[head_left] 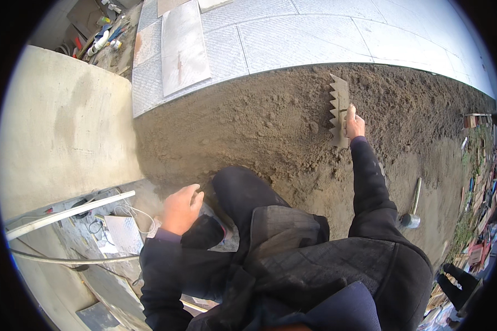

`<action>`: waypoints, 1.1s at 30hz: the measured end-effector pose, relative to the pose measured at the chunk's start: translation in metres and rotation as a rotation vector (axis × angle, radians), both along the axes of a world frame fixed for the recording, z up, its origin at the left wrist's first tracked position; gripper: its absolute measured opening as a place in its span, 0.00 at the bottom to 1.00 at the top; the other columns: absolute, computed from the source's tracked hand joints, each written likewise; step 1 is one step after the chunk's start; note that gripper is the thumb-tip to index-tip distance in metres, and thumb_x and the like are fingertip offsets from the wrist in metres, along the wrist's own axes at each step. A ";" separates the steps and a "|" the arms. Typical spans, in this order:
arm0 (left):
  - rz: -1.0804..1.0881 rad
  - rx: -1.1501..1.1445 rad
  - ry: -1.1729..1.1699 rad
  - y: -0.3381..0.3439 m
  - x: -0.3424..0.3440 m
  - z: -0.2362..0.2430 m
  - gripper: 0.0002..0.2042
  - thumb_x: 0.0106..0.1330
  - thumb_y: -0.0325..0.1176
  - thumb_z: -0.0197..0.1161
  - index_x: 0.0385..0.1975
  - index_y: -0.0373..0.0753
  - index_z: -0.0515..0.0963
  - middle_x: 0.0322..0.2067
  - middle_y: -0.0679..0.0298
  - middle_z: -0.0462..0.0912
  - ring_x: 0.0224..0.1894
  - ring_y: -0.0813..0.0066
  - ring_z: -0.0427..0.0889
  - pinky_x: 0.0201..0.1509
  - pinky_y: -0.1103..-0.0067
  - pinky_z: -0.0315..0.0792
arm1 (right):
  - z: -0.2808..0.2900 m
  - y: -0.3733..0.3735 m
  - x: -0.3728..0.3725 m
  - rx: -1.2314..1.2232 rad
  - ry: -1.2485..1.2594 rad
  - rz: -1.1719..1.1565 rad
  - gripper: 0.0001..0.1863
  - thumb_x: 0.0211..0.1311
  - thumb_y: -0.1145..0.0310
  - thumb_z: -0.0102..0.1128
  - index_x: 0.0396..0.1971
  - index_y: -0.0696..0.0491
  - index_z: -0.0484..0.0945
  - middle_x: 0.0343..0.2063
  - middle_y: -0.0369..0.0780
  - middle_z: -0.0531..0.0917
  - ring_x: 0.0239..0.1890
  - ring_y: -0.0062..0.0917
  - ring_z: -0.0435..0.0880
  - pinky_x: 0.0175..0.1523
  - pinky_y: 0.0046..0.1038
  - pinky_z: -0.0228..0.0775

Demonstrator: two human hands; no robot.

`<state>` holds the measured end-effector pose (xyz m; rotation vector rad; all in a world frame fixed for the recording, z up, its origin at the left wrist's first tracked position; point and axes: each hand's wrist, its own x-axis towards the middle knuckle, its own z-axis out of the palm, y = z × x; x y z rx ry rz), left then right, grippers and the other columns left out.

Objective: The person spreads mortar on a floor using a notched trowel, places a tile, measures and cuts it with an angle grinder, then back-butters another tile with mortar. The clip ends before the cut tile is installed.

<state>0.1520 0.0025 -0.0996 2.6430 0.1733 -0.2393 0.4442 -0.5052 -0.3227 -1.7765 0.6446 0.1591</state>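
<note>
A dark jacket (315, 265), on the wearer's own body, lies closest, filling the view from four to seven o'clock. Beyond it, a bed of rough brown sand-like material (248, 121) stretches across the middle, crumbled and darker toward two o'clock. Grey textured paving tiles (298, 41) border it from eleven to two o'clock. A pale, smooth wall (66, 132) stands at nine, and a loose slab (185, 49) lies on the tiles at eleven. Between eight and nine, a white bar (72, 215) slants past some cables. The notched trowel (340, 105) is at two o'clock, over the bed, teeth facing nine; whether its blade touches the surface I cannot tell. The left hand (180, 211), at eight, is unclasped, fingers loosely bent, near the wearer's knee (240, 185). A mallet (410, 220) lies between three and four. Smallest is the right hand (355, 122), at two, grasping the trowel's handle.
</note>
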 end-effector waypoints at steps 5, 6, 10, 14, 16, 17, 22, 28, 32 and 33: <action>-0.079 -0.003 -0.112 -0.008 0.006 0.017 0.13 0.69 0.33 0.70 0.49 0.36 0.83 0.34 0.53 0.87 0.36 0.48 0.87 0.39 0.61 0.79 | -0.010 0.096 0.000 0.216 0.006 0.113 0.36 0.75 0.30 0.52 0.24 0.50 0.73 0.15 0.35 0.74 0.12 0.23 0.72 0.17 0.28 0.60; -0.076 -0.006 -0.109 -0.007 0.006 0.020 0.13 0.69 0.33 0.70 0.49 0.35 0.82 0.34 0.53 0.86 0.36 0.48 0.87 0.39 0.61 0.79 | -0.009 0.113 -0.003 0.217 0.025 0.135 0.35 0.75 0.30 0.52 0.24 0.50 0.73 0.15 0.36 0.74 0.11 0.24 0.71 0.17 0.28 0.59; -0.127 0.053 -0.146 -0.006 0.005 0.027 0.14 0.68 0.30 0.71 0.51 0.36 0.82 0.34 0.54 0.86 0.35 0.50 0.87 0.38 0.62 0.79 | -0.004 0.164 -0.007 0.173 0.040 0.189 0.37 0.76 0.32 0.52 0.24 0.55 0.74 0.15 0.38 0.76 0.11 0.25 0.75 0.17 0.30 0.63; -0.143 0.073 -0.151 -0.010 0.002 0.033 0.14 0.69 0.32 0.70 0.51 0.35 0.81 0.35 0.54 0.85 0.36 0.50 0.86 0.38 0.62 0.79 | 0.000 0.214 -0.006 0.066 0.020 0.279 0.36 0.76 0.33 0.53 0.26 0.55 0.75 0.16 0.38 0.76 0.12 0.25 0.75 0.18 0.30 0.62; -0.143 0.079 -0.169 -0.011 0.001 0.035 0.14 0.69 0.33 0.70 0.51 0.36 0.82 0.35 0.54 0.85 0.35 0.50 0.86 0.38 0.62 0.79 | 0.003 0.242 -0.008 0.029 0.012 0.327 0.38 0.77 0.34 0.52 0.25 0.59 0.76 0.16 0.41 0.79 0.13 0.27 0.79 0.19 0.31 0.67; -0.141 0.079 -0.177 -0.011 0.001 0.035 0.14 0.69 0.33 0.70 0.51 0.36 0.82 0.35 0.54 0.85 0.35 0.51 0.86 0.38 0.63 0.79 | 0.004 0.256 -0.009 0.007 -0.013 0.348 0.40 0.77 0.34 0.51 0.23 0.60 0.77 0.15 0.43 0.80 0.14 0.29 0.81 0.20 0.33 0.70; -0.130 0.090 -0.187 -0.011 0.000 0.027 0.14 0.68 0.31 0.71 0.51 0.37 0.81 0.34 0.56 0.86 0.35 0.50 0.87 0.38 0.62 0.79 | 0.009 0.331 -0.024 0.026 -0.083 0.449 0.40 0.78 0.36 0.52 0.22 0.62 0.79 0.13 0.44 0.81 0.13 0.30 0.82 0.22 0.35 0.74; -0.107 0.092 -0.133 -0.014 -0.003 0.015 0.13 0.69 0.33 0.69 0.50 0.36 0.81 0.34 0.54 0.87 0.36 0.47 0.86 0.39 0.59 0.79 | 0.018 0.358 -0.051 -0.440 -0.296 0.812 0.34 0.73 0.39 0.58 0.35 0.62 0.83 0.31 0.57 0.89 0.39 0.52 0.91 0.49 0.49 0.82; -0.072 0.127 -0.033 -0.014 -0.001 0.012 0.14 0.71 0.37 0.68 0.50 0.37 0.82 0.37 0.51 0.87 0.39 0.45 0.87 0.42 0.58 0.79 | 0.020 0.278 -0.026 -0.577 -0.243 0.750 0.33 0.74 0.39 0.57 0.36 0.61 0.82 0.31 0.57 0.89 0.39 0.53 0.91 0.47 0.49 0.83; -0.058 0.154 0.027 -0.014 -0.002 0.011 0.14 0.71 0.38 0.68 0.50 0.37 0.82 0.37 0.51 0.87 0.39 0.45 0.87 0.43 0.58 0.79 | 0.015 0.249 -0.012 -0.589 -0.220 0.690 0.33 0.74 0.40 0.58 0.33 0.62 0.84 0.30 0.60 0.87 0.39 0.56 0.90 0.47 0.51 0.82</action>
